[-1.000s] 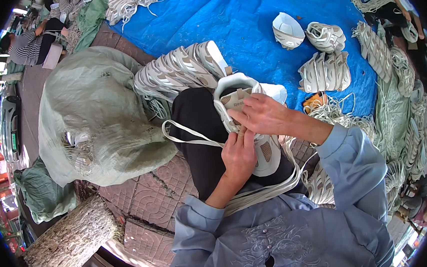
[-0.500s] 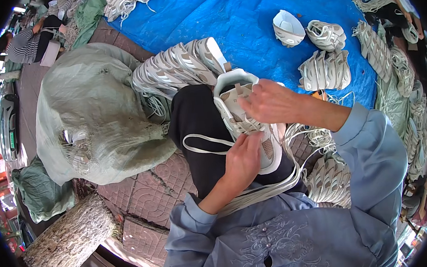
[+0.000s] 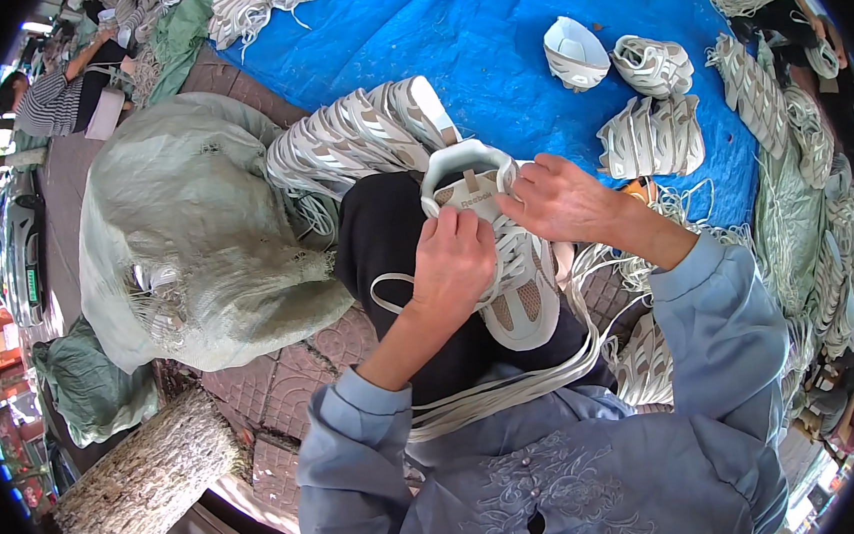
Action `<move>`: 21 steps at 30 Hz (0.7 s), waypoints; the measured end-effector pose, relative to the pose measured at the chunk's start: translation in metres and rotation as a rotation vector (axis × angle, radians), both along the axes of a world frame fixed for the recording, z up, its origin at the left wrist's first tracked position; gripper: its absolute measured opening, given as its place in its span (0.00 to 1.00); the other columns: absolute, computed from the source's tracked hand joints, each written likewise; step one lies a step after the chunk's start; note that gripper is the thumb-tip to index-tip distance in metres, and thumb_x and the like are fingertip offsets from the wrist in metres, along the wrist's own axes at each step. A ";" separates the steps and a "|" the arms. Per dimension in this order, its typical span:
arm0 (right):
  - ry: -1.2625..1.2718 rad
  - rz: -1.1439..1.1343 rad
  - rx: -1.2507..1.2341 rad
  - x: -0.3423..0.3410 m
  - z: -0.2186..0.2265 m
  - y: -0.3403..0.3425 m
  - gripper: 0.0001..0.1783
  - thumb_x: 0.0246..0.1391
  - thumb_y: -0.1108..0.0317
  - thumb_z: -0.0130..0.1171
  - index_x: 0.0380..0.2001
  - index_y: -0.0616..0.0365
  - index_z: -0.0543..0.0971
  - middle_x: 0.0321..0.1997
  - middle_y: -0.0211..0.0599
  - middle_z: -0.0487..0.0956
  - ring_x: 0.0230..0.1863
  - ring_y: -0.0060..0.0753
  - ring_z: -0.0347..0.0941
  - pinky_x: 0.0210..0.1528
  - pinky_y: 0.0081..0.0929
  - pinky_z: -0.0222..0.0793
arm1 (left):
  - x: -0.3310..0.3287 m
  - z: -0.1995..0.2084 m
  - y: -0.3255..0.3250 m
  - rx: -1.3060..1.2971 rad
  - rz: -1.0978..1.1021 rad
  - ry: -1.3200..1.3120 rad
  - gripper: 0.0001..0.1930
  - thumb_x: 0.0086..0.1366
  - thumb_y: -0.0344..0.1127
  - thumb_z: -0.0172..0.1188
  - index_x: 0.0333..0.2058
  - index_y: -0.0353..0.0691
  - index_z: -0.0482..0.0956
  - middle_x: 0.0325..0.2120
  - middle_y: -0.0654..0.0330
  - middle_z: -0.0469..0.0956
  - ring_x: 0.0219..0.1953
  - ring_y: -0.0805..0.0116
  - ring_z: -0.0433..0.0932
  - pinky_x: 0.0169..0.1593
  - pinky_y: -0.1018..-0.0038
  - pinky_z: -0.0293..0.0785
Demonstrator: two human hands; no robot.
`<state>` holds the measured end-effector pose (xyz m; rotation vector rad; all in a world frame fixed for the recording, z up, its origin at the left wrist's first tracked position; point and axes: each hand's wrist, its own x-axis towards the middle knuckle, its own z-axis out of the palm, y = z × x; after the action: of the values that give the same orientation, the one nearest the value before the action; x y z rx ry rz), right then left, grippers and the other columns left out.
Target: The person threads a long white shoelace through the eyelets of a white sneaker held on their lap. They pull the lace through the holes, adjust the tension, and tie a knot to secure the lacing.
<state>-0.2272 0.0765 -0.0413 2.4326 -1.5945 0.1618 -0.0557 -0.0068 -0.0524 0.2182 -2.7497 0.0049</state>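
Observation:
A white and beige sneaker upper (image 3: 521,312) lies on my dark-trousered lap, its toe toward me and its padded collar facing away. White laces cross its front. My left hand (image 3: 454,265) has its fingers curled onto the left eyelet edge beside the tongue (image 3: 473,191). My right hand (image 3: 564,201) is closed in a pinch at the right eyelet edge, just below the collar. A loop of shoelace (image 3: 389,292) sticks out to the left under my left hand. Whether either hand's fingertips also hold lace is hidden. A bundle of loose laces (image 3: 517,392) lies across my lap.
Left of my knees sits a bulging pale sack (image 3: 178,226). Beyond my knees is a row of nested sneaker uppers (image 3: 362,137). More uppers (image 3: 650,139) rest on a blue tarp (image 3: 449,39). A tree trunk (image 3: 144,490) stands lower left. Another person (image 3: 58,100) sits far left.
My left hand has moved up from the lower laces to the left eyelet edge near the tongue. My right hand has shifted right off the tongue. The lace loop at left shows smaller.

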 end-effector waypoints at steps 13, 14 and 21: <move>0.121 0.019 -0.113 0.001 0.007 0.001 0.06 0.31 0.67 0.51 0.15 0.55 0.66 0.13 0.27 0.60 0.19 0.24 0.60 0.21 0.22 0.53 | -0.013 0.029 -0.022 -0.211 -0.272 -0.404 0.05 0.39 0.29 0.54 0.19 0.37 0.71 0.19 0.60 0.67 0.27 0.67 0.67 0.30 0.75 0.63; 0.125 0.015 -0.127 -0.004 0.012 0.002 0.06 0.31 0.67 0.51 0.14 0.55 0.66 0.13 0.27 0.62 0.19 0.24 0.61 0.20 0.22 0.53 | -0.009 0.032 -0.027 -0.206 -0.284 -0.405 0.05 0.39 0.30 0.54 0.19 0.37 0.71 0.19 0.60 0.67 0.27 0.67 0.67 0.30 0.75 0.62; 0.237 -0.002 -0.137 -0.040 0.035 0.002 0.07 0.30 0.67 0.53 0.11 0.56 0.66 0.11 0.27 0.62 0.18 0.23 0.61 0.20 0.21 0.54 | 0.082 0.064 -0.106 -0.447 -0.063 -0.516 0.06 0.39 0.30 0.52 0.20 0.40 0.66 0.19 0.60 0.63 0.27 0.65 0.65 0.33 0.71 0.62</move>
<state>-0.2670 0.0789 -0.0061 2.2516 -1.4334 -0.0170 0.0259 -0.1129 0.0117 0.0023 -3.1566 0.7460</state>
